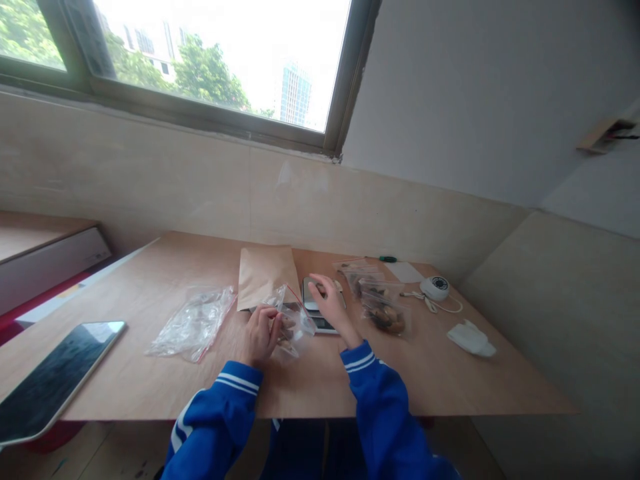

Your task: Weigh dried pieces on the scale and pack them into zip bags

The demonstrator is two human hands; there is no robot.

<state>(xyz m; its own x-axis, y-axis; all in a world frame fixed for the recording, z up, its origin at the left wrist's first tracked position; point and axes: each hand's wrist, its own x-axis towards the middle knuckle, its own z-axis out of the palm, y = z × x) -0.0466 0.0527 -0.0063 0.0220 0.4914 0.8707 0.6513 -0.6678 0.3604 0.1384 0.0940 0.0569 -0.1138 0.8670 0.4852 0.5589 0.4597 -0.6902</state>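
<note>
My left hand (263,333) is closed on a clear zip bag (295,333) with brown pieces inside; the bag's red-edged opening points toward the scale. My right hand (327,300) hovers over the metal plate of a small digital scale (326,325), with thumb and fingers apart. Something small and brownish shows near those fingertips, too small to name. Behind the left hand lies a brown paper bag (267,270). To the right of the scale are several filled zip bags (387,317) holding dark brown pieces that look dried.
Clear empty bags (195,323) lie on the left of the wooden table (310,393). A large phone or tablet (60,380) sits at the left edge. On the right are a white dome camera (435,288) with its cable, a crumpled white cloth or tissue (471,339) and a green-handled tool (388,259).
</note>
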